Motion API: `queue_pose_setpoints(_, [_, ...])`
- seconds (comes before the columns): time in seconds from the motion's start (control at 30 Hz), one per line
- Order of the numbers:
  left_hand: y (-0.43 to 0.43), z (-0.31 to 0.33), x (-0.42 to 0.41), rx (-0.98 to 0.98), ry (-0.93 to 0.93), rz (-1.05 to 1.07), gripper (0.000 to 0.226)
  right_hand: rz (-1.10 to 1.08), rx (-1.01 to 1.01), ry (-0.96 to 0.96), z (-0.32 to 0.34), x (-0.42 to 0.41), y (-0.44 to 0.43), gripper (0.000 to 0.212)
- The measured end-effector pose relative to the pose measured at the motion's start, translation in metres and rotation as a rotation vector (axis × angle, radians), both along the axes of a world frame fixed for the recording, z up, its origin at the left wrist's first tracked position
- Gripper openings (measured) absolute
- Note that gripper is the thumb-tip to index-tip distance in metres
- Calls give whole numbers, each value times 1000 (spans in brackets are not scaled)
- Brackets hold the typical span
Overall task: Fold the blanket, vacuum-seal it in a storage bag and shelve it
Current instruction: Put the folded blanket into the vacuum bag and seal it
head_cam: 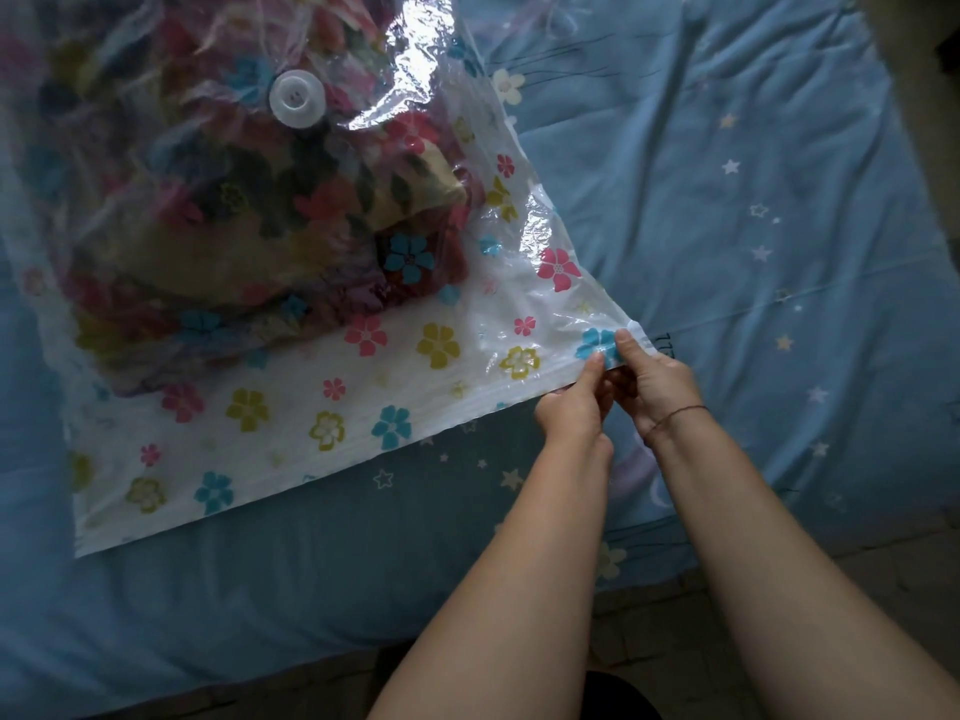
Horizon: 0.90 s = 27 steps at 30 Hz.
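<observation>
A blue star-printed bedsheet (727, 252) is covering the bed and filling most of the frame, and a strip of dull floor (654, 626) is showing at the bottom between the forearms. The clear, flower-printed storage bag (363, 433) is lying across the upper left, with the folded floral blanket (234, 226) sitting inside under a round white valve (296, 99). At centre right, the left hand (574, 402) and right hand (657, 381) are meeting at the bag's near corner, thumbs and fingers pinching its sealing edge side by side. A thin red cord (675, 414) is circling the right wrist.
</observation>
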<state>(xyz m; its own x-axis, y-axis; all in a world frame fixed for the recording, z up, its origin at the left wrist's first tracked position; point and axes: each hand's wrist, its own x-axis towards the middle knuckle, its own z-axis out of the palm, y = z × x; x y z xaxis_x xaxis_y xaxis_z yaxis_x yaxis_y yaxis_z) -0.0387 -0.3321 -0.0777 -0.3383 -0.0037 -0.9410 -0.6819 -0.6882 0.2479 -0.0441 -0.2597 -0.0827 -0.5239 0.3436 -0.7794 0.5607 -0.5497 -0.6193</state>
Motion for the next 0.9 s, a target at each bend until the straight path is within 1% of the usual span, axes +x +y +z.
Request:
queue_pose_setpoints(0.1, [3,2,0,17,7,21,17,-13,-18,2,-2,0,0,11])
queue_pose_setpoints(0.2, [5,7,-3,51,43,19,40,35,-40,8,-1,1,7,8])
queue_pose_setpoints(0.33, [7,2,-4,15,29,20,28,108,-6,-4,0,3,14,10])
queue_pose_setpoints(0.43, [10,-3,-4,48,-7,30,9,96,37,-17,-4,4,12,16])
queue_pose_setpoints(0.57, [10,-11,-3,99,-32,58,11,31,-5,-24,-10,7,8,20])
queue_pose_setpoints(0.77, [11,-16,-3,146,-25,106,14,-49,-66,-40,-9,5,6,16])
queue_pose_setpoints(0.83, [10,-16,-4,159,-18,119,12,-77,-122,-44,-9,5,4,13])
queue_pose_setpoints(0.9, [7,-16,-2,173,-5,123,6,-114,-214,-45,-6,6,0,14])
